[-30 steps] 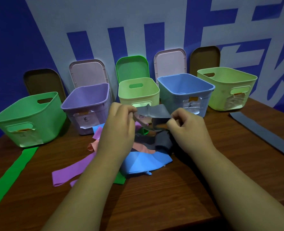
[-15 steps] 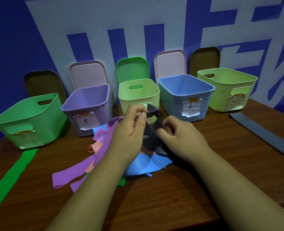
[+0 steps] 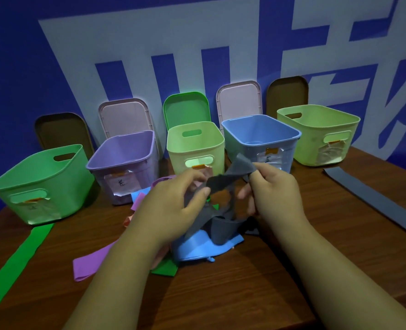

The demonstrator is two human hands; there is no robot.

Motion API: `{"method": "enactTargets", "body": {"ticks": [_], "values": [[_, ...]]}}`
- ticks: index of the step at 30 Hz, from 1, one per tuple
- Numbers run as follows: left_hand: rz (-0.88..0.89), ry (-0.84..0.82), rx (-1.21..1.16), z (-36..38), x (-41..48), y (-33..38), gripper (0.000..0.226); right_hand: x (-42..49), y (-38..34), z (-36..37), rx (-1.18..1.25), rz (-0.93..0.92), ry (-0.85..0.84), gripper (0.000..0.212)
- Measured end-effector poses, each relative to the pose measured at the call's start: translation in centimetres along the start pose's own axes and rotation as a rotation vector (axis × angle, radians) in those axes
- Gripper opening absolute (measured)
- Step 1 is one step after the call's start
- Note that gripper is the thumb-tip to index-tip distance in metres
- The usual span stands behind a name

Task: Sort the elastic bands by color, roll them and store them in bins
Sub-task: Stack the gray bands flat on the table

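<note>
Seen from the head camera, both hands are raised over the middle of the desk [image 3: 221, 294], working on one dark grey band [image 3: 223, 183]. The left hand [image 3: 173, 206] has its grip clamped on the band's lower left part, thumb pressed against curled fingers. The right hand [image 3: 276, 191] pinches the upper end between thumb and forefinger, so its grip is closed on the band too. The band runs twisted between them, and its lower loop sags onto the heap underneath.

That heap sits just in front of the bins. It holds a blue band [image 3: 197, 247], a purple band [image 3: 92, 265] trailing out to the left, a peach strip [image 3: 127, 221] and a green scrap [image 3: 163, 269] poking out beneath the left forearm.

Well apart from the heap, a long green band [image 3: 14, 263] lies flat on the left of the desk. A second grey band [image 3: 373, 201] lies flat on the right.

Five open bins stand in a row at the back: a green bin [image 3: 40, 184], a purple bin [image 3: 123, 153], a pale green bin [image 3: 194, 144], a blue bin [image 3: 261, 134] and a yellow-green bin [image 3: 321, 129]. Each has a paper label [image 3: 119, 184] on its front. Behind them, lids [image 3: 185, 108] lean upright against the blue and white wall [image 3: 197, 44].
</note>
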State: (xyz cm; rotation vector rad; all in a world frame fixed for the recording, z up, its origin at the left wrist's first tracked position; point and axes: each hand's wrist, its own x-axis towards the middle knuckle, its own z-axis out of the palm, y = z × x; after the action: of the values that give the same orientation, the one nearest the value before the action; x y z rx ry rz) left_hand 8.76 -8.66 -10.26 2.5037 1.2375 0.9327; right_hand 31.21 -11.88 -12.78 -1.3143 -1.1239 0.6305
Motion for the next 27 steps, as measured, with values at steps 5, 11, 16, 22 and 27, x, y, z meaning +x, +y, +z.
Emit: {"method": "enactTargets", "body": {"ticks": [5, 11, 16, 22, 27], "values": [[-0.035, -0.164, 0.168, -1.2, -0.2, 0.4, 0.029, 0.1, -0.1, 0.2, 0.286, 0.022, 0.035, 0.032], [-0.132, -0.279, -0.058, -1.4, 0.0, 2.1, 0.047, 0.0, 0.3, 0.1, 0.161, -0.046, 0.015, 0.029], [-0.130, -0.149, -0.192, 0.3, 0.8, 2.7, 0.053, -0.2, 0.2, 0.3, 0.121, -0.012, -0.019, 0.029], [0.071, -0.140, -0.027, 1.7, 0.9, 2.8, 0.041, 0.2, 0.7, 0.0, 0.044, -0.026, -0.023, 0.028], [0.108, 0.018, -0.145, 1.1, 1.8, 3.0, 0.018, 0.6, 0.9, 0.0, 0.090, -0.021, -0.059, 0.030]]}}
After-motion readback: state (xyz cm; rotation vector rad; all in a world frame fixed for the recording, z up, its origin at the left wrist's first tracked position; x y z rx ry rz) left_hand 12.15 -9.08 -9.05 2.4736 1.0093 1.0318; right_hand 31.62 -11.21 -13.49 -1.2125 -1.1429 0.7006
